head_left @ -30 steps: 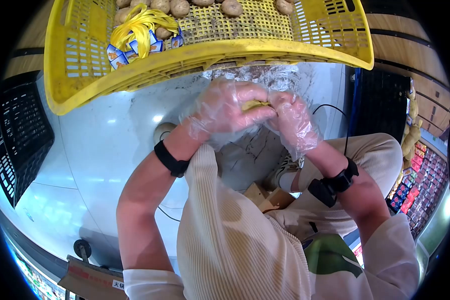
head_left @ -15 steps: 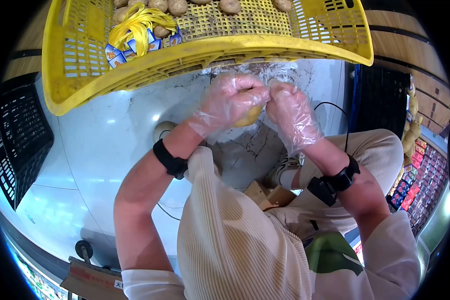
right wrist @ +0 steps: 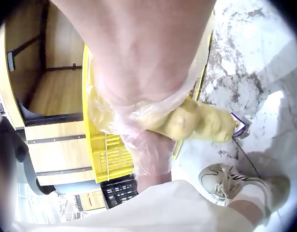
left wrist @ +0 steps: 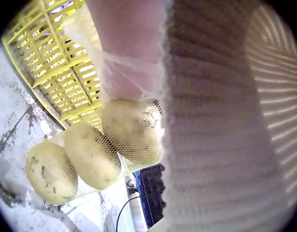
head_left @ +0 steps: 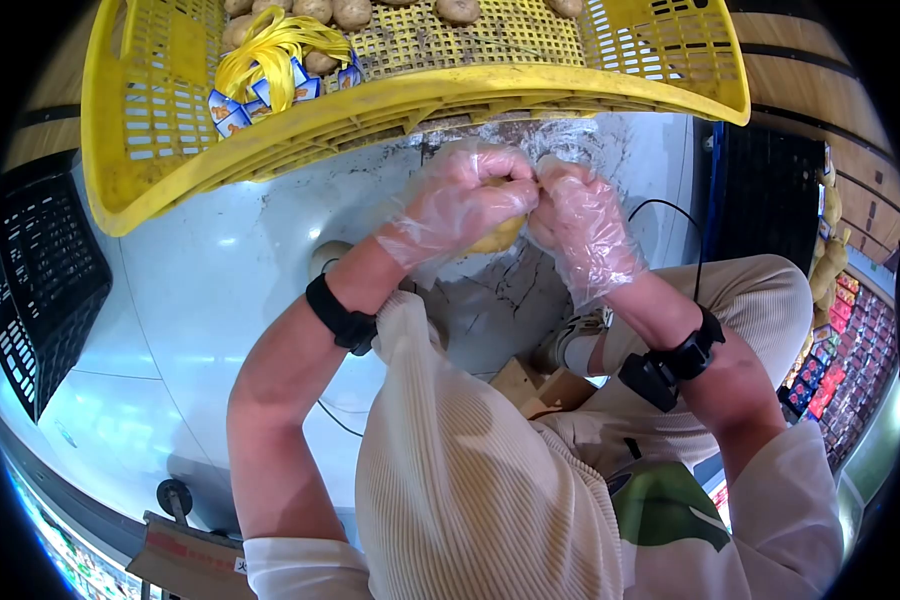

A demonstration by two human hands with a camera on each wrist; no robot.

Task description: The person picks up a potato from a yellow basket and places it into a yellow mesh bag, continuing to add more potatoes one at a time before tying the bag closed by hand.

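Observation:
A yellow mesh bag of potatoes [left wrist: 93, 154] hangs below my hands, several potatoes lined up inside the netting in the left wrist view. My left hand [head_left: 460, 200], in a clear plastic glove, grips the top of the bag with curled fingers. Close beside it, my gloved right hand [head_left: 585, 225] pinches at the bag's gathered end, thumb and fingers meeting the left fingertips. In the head view only part of the bagged potatoes [head_left: 502, 235] shows under the left hand. The right wrist view has the potatoes [right wrist: 182, 121] beyond the right glove.
In front stands a yellow crate [head_left: 400, 97] with loose potatoes [head_left: 457, 10] and a bundle of yellow mesh bags [head_left: 275, 55] with blue labels. A black basket [head_left: 45, 290] sits at the left. A cardboard box [head_left: 540, 385] lies between the legs, and a black cable [head_left: 670, 213] runs at the right.
Since a second ago, my left hand has turned and shifted slightly left, and the bagged potatoes now show beneath it. My right hand has tilted more upright, still at the bag's end.

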